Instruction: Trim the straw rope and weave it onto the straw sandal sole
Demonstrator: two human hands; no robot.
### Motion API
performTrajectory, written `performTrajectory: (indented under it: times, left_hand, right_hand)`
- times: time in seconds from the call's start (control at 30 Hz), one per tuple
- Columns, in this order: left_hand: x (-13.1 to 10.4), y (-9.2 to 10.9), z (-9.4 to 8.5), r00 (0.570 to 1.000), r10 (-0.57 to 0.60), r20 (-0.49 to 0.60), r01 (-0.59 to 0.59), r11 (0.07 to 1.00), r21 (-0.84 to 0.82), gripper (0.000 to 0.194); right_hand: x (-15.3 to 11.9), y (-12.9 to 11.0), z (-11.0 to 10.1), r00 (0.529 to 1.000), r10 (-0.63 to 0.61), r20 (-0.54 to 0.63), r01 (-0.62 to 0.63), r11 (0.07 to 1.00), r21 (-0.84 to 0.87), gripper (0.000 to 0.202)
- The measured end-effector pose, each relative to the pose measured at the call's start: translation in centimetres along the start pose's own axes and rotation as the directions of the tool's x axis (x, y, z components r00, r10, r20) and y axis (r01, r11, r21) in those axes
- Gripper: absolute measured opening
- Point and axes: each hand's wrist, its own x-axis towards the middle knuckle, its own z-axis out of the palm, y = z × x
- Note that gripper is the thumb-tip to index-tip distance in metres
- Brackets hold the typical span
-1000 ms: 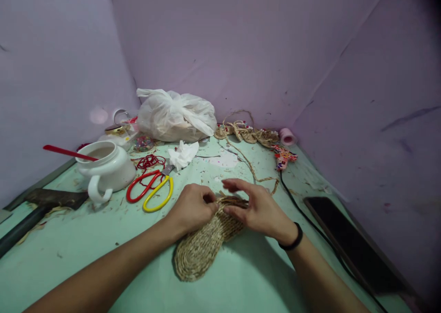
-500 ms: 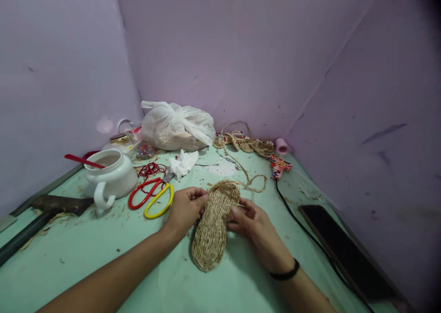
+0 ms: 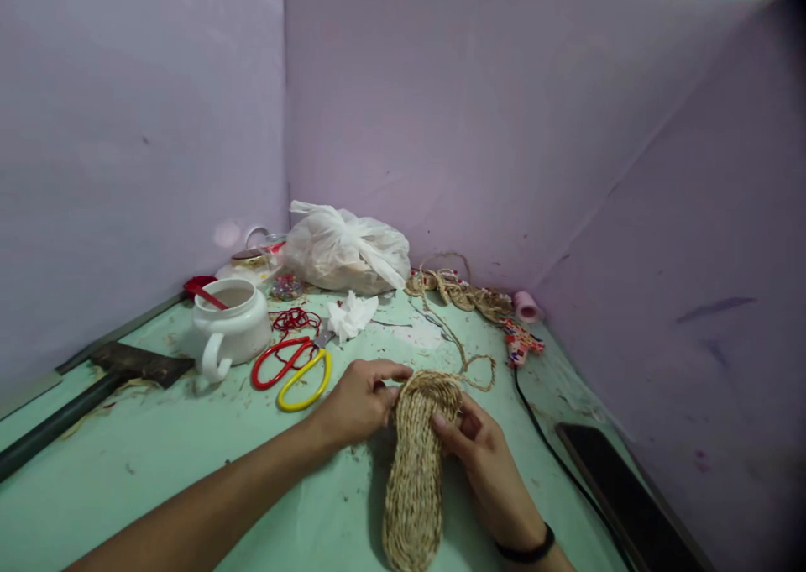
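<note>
A sole-shaped piece of coiled, braided straw (image 3: 416, 471) is between my hands, its far end raised and curved over. My left hand (image 3: 362, 400) has its thumb and forefinger at the upper left edge of this straw sole. Along the right edge, my right hand (image 3: 482, 454) grips it, thumb on the face and the fingers partly hidden behind. A loose straw cord (image 3: 466, 362) runs from near its far end back across the table.
Red-and-yellow-handled scissors (image 3: 303, 383) lie left of my hands, near a white mug (image 3: 236, 333) and a hammer-like tool (image 3: 135, 370). Behind are crumpled tissue (image 3: 351, 316), a white plastic bag (image 3: 346, 249) and small straw sandals (image 3: 463, 291). A phone (image 3: 620, 496) lies right, beside a black cable (image 3: 554, 433).
The camera has tilted up and turned left, so everything sits lower and further right. My left forefinger now stretches to the sole's top edge; my right thumb lies further onto its face.
</note>
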Motion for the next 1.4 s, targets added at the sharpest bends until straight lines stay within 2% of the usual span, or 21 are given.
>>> performTrajectory:
  times: [0.13,0.37,0.57,0.63,0.77,0.87,0.97,1.1,1.2,1.27,1.4]
  left_hand:
    - [-0.1,0.0,-0.2,0.996,0.009,0.087,-0.007,1.000,-0.019,0.035]
    - [-0.2,0.0,-0.3,0.999,0.037,-0.031,-0.039,0.997,-0.059,0.030]
    - [0.1,-0.6,0.0,0.994,0.001,-0.108,-0.017,0.988,-0.154,0.019]
    - [0.1,-0.8,0.2,0.987,0.025,-0.159,-0.045,0.991,-0.126,0.015]
    - [-0.1,-1.1,0.3,0.969,0.151,-0.197,-0.136,0.987,0.092,0.016]
    - [-0.3,-0.8,0.0,0.971,0.197,-0.135,-0.171,0.968,0.186,0.024]
    - [-0.3,-0.2,-0.6,0.978,0.205,-0.020,-0.198,0.961,0.194,0.028]
    - [-0.4,0.7,-1.3,0.967,0.221,0.127,-0.248,0.933,0.260,0.033]
    - [-0.5,1.0,-1.3,0.972,0.202,0.123,-0.230,0.923,0.309,0.041]
    - [-0.5,1.0,-1.1,0.972,0.211,0.101,-0.233,0.917,0.322,0.041]
    - [-0.4,0.9,-0.8,0.973,0.193,0.123,-0.224,0.916,0.332,0.039]
  right_hand:
    - [-0.2,-0.2,0.2,0.999,0.006,-0.050,-0.009,0.998,-0.058,0.039]
    - [-0.6,-0.6,0.8,0.993,0.003,-0.115,-0.013,0.996,-0.088,0.039]
    - [-0.7,-0.8,1.0,0.996,0.005,-0.094,-0.013,0.996,-0.084,0.038]
    - [-0.6,-0.9,1.0,0.995,-0.011,-0.100,0.000,0.995,-0.101,0.037]
    - [-0.5,-0.8,0.8,0.995,-0.034,-0.092,0.020,0.989,-0.147,0.036]
    - [-0.4,-0.7,0.5,0.994,-0.048,-0.100,0.029,0.984,-0.178,0.036]
    - [-0.3,-0.5,0.1,0.991,-0.065,-0.117,0.041,0.979,-0.198,0.034]
    - [-0.2,-0.4,-0.2,0.987,-0.085,-0.134,0.065,0.987,-0.148,0.034]
    - [-0.2,-0.4,-0.3,0.988,-0.087,-0.130,0.073,0.991,-0.111,0.032]
    - [-0.1,-0.5,-0.4,0.987,-0.092,-0.128,0.080,0.992,-0.097,0.032]
    - [-0.1,-0.7,-0.4,0.988,-0.096,-0.123,0.086,0.993,-0.081,0.033]
